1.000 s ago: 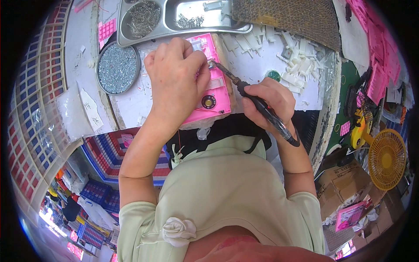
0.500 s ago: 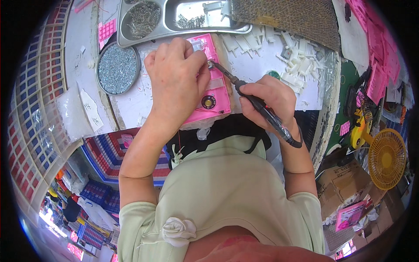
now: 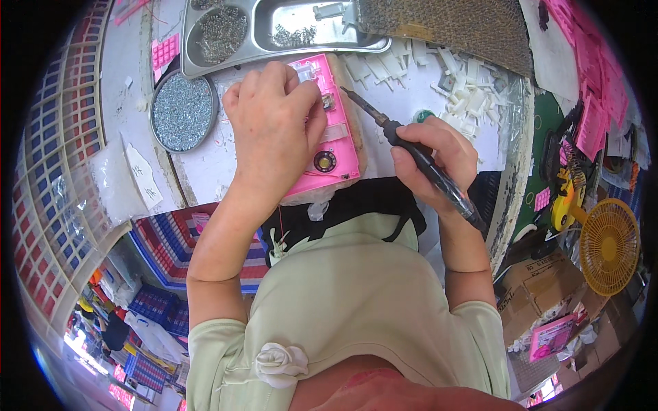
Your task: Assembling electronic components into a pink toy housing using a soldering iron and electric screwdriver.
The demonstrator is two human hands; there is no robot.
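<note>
A pink plastic case (image 3: pixel 347 150) lies on a pale block at the table's front edge. Inside it are a small round speaker (image 3: pixel 324 161), a thin red wire and a small metal part (image 3: pixel 328 102) near the right wall. My left hand (image 3: pixel 274 123) rests over the case's left half, fingers curled and thumb pressed in; what they pinch is hidden behind the knuckles. In my right hand (image 3: pixel 442 157) is a black soldering iron (image 3: pixel 418 155), held like a pen. Its tip hangs by the case's upper right edge, apart from the metal part.
A round dish of small metal pieces (image 3: pixel 214 109) stands left, a metal tray (image 3: pixel 257 49) with springs behind. White plastic parts (image 3: pixel 473 96) lie heaped at the right, beside a green roll (image 3: pixel 423 116). A brown textured mat (image 3: pixel 445 31) lies at the back. A yellow fan (image 3: pixel 608 246) stands far right.
My right hand has drawn the soldering iron right and slightly up, so its tip has left the metal part in the case. My left hand has hardly moved.
</note>
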